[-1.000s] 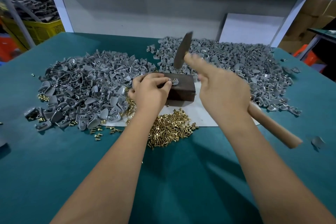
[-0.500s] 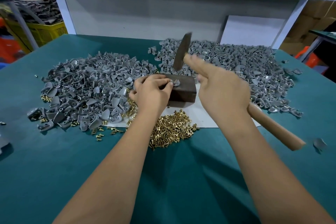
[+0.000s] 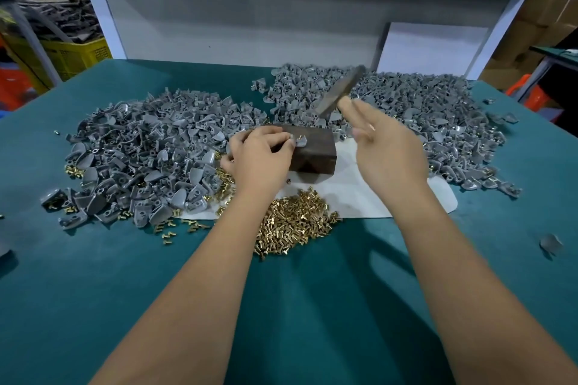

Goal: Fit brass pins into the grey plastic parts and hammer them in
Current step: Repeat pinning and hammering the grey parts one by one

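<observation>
Nearest you, low in the frame, both forearms reach up over the green surface (image 3: 93, 306), and just beyond them, at lower centre, lies the heap of brass pins (image 3: 297, 222), partly on the white mat (image 3: 369, 197). Next, at centre frame, your left hand (image 3: 259, 159) has its fingers curled, and the fingertips pinch one grey plastic part (image 3: 300, 141) down on the top of the dark wooden block (image 3: 316, 150); a brass pin (image 3: 299, 136) stands up out of that part, just right of your fingertips. Your right hand (image 3: 387, 147) sits right of the block and a little above it; it appears to hold the hammer, but the index and middle fingers lie stretched out towards the head, and the grip itself is hidden behind the back of the hand. The hammer head (image 3: 341, 91) is blurred and tilted, its long axis running from lower left to upper right, and it hangs above and to the right of the pin, apart from it. So I judge the strike must travel down and to the left, landing on the pin close beside your left fingertips, which is where the risk lies. Farther back, two piles of grey parts (image 3: 147, 147) spread to the left and upper right.
</observation>
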### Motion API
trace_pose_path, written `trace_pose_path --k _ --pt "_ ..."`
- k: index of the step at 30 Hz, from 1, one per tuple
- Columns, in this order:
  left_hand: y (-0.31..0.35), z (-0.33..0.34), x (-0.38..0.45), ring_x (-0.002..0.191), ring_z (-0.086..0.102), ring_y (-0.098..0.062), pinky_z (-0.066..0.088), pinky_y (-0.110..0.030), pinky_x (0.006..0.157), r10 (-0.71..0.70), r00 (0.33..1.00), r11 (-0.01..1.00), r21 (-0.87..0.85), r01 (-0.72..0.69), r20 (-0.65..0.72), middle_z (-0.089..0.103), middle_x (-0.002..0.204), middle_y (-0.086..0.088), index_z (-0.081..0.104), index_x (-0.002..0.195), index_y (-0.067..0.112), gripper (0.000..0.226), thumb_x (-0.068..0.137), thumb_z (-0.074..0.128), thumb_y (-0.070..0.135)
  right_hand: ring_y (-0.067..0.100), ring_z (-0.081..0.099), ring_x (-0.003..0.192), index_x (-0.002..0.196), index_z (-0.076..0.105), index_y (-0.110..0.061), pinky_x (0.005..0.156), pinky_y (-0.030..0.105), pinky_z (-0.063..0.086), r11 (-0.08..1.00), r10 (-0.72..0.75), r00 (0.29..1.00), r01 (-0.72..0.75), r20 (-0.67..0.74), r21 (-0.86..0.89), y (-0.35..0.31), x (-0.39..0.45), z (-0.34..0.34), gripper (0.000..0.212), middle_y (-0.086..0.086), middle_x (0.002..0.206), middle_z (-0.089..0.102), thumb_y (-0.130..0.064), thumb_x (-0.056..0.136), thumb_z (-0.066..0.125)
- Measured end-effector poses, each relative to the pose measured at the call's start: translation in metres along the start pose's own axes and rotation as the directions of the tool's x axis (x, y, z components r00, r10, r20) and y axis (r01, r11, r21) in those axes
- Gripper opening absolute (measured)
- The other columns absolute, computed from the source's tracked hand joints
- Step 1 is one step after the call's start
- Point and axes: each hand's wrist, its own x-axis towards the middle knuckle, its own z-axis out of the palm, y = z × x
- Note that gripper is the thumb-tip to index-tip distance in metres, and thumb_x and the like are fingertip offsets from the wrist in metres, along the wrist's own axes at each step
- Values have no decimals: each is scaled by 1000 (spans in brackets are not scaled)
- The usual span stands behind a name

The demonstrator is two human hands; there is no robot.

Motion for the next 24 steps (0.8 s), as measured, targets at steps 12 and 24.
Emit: trace_pose_path --k 12,24 --pt "2 -5 0 132 23 -16 12 -38 99 -33 997 993 -108 40 70 53 129 27 72 92 43 10 90 63 47 36 47 105 109 68 -15 85 40 41 905 199 980 -191 -19 -380 41 8 12 25 18 109 58 -26 94 51" --pt "0 -2 -2 125 25 -15 12 -32 86 45 999 999 13 -44 -1 54 119 28 67 89 46 5 90 62 47 12 52 88 82 66 -27 75 27 37 971 -47 999 49 -16 234 -22 13 70 6 -13 87 51 -23 85 68"
